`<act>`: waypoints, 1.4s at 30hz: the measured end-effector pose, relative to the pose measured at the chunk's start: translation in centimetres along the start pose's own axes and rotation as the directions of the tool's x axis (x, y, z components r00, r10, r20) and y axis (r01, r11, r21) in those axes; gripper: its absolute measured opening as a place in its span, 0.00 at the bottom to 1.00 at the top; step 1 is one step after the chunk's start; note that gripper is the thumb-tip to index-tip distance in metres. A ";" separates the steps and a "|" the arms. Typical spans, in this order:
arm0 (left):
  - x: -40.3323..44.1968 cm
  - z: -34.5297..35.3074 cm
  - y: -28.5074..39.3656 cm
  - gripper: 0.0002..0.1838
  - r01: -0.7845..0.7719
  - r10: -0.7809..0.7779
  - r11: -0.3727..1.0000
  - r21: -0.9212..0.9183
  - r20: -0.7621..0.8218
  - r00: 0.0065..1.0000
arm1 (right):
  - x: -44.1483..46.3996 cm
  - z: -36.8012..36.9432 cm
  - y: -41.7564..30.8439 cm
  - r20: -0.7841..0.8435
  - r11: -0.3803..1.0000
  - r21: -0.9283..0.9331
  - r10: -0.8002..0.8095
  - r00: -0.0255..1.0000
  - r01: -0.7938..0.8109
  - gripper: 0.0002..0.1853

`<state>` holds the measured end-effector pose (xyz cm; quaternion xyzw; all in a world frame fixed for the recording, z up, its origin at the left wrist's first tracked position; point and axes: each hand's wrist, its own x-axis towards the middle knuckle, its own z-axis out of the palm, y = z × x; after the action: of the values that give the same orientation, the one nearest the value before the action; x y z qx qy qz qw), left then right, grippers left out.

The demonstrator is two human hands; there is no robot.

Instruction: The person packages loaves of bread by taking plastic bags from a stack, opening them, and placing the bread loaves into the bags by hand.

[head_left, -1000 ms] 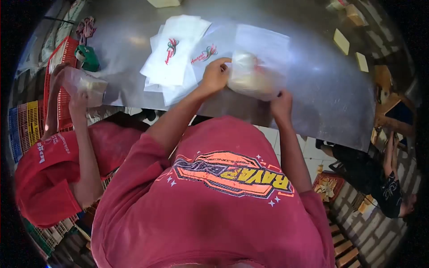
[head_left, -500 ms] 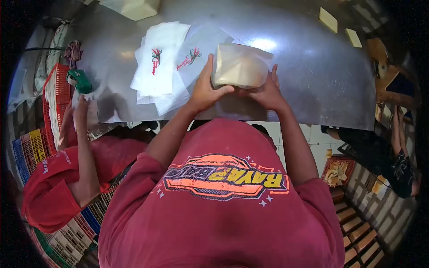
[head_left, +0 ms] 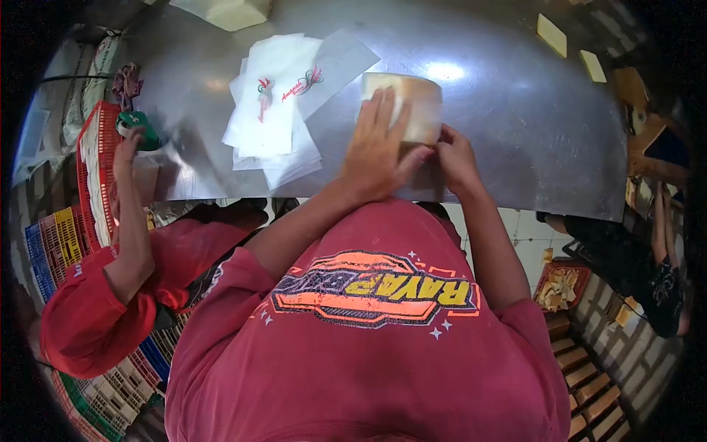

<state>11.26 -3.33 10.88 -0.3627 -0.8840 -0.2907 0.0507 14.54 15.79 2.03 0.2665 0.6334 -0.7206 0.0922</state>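
Note:
A block of white bread with a pale brown crust stands on the metal table in front of me, in a thin clear plastic bag that is hard to make out now. My left hand lies across its near left side, fingers stretched out and slightly blurred. At the near right corner, my right hand has thumb and forefinger pinched together, seemingly on the edge of the bag. To the left lies a fanned pile of printed plastic bags with red and green lettering.
A co-worker's hand is by a green tape dispenser at the left, beside a red crate. Bread slices lie at the far right of the metal table. Another person's arm shows at right.
My left hand has moved from the loaf's left side onto its near face, fingers now across it. My right hand has closed to a pinch at the corner. The co-worker's hand has risen to the dispenser.

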 end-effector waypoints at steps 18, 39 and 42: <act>-0.6 -3.4 -5.4 0.23 0.567 -0.742 0.339 -0.751 0.157 0.652 | -6.3 5.4 -9.2 -0.151 0.571 -0.650 -0.745 0.650 0.502 0.20; -7.6 -1.5 -15.3 0.36 0.703 -0.699 0.626 0.338 -0.157 0.698 | 1.9 26.3 -26.5 0.367 0.601 -0.344 -0.621 0.693 0.721 0.20; -7.9 -1.3 -14.5 0.39 0.710 -0.693 0.608 0.355 -0.199 0.693 | 7.0 29.0 -25.7 0.391 0.608 -0.251 -0.649 0.653 0.754 0.23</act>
<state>7.20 -17.13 2.63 0.0373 -0.9935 -0.1047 0.0252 -11.17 -6.08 22.38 -0.1271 0.7990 -0.5840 -0.0666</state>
